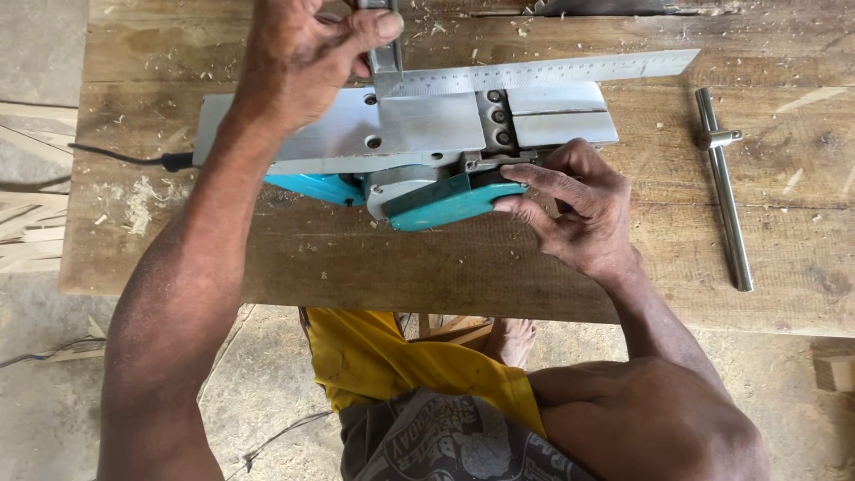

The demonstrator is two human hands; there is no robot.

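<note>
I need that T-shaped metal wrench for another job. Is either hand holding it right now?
No: the T-shaped wrench lies alone on the wooden bench, right of the right hand, which rests on the planer.

Your arms are bare to the shoulder, no sleeves, gloves, watch or rings. Your left hand [298, 62] and right hand [579, 209] are bare too. You wear yellow shorts [392, 361] and a grey printed cloth [445, 441] at the waist.

At the right of the frame a metal T-handled wrench [723, 187] lies on the wooden table [445, 267]. Wood shavings [138, 200] are scattered at its left. Below, concrete floor [267, 383] and wood scraps [27, 236] at far left.
</note>
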